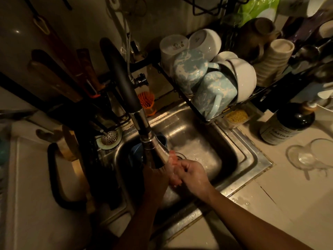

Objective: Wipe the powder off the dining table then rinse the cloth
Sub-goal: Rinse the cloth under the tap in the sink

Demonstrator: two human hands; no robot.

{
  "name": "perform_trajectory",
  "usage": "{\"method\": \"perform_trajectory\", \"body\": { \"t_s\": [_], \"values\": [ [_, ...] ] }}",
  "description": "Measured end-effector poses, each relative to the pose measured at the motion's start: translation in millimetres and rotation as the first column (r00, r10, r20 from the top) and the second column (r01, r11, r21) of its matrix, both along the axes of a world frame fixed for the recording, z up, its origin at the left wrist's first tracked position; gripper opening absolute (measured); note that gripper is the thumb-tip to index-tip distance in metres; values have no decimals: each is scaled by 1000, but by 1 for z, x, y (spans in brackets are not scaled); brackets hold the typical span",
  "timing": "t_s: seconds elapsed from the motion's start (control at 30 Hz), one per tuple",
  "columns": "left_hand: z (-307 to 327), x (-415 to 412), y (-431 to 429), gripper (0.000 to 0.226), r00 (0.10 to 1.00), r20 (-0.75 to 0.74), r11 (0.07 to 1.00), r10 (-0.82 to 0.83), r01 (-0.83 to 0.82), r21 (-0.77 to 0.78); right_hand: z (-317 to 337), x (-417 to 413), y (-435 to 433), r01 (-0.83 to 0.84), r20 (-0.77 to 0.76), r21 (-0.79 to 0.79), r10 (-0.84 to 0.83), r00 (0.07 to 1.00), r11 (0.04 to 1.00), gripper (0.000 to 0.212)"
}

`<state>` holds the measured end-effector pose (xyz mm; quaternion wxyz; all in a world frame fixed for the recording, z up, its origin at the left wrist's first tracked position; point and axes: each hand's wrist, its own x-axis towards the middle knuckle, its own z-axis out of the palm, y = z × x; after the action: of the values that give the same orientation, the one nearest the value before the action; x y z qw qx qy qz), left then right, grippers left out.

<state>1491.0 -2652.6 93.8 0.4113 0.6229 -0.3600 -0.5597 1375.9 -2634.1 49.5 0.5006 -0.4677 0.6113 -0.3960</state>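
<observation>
Rinsing under way: both hands meet under the tap [144, 139] at the middle of the sink [239, 159]. Right hand [193, 175] is clenched, left hand [158, 179] unclear; the cloth isn't clearly visible, likely bunched between them. Next comes wringing. Mugs [203, 82] crowd the rack at 1 o'clock, bottle [288, 123] at 3.

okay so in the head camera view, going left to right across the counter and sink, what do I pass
Black curved handle → perforated sink strainer → faucet head → the two hands under the water in the sink → dark soap bottle → clear glass lid.
</observation>
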Motion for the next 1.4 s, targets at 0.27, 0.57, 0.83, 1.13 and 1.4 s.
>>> {"method": "perform_trajectory", "body": {
  "t_s": [0.27,0.57,0.83,1.13,1.4],
  "values": [
    [-1,14,-13,35,997,-70,1000,15,-15,4,11,-1,8,-70,141,-53,77,987,996,21],
    [-8,8,6,24,994,-69,995,-84,81,-51,19,-9,6,-99,694,470,-298,655,877,16],
    [-14,9,17,38,999,-31,1000,-30,30,-9,20,-6,4,-30,156,-9,31,987,1000,10],
    [-22,18,10,16,995,79,997,53,-57,51,21,2,4,-145,-93,-154,132,987,977,18],
    [-10,28,6,23,952,-302,989,-52,90,114,12,-13,-5,-4,620,124,-74,781,992,59]
  ]
}}
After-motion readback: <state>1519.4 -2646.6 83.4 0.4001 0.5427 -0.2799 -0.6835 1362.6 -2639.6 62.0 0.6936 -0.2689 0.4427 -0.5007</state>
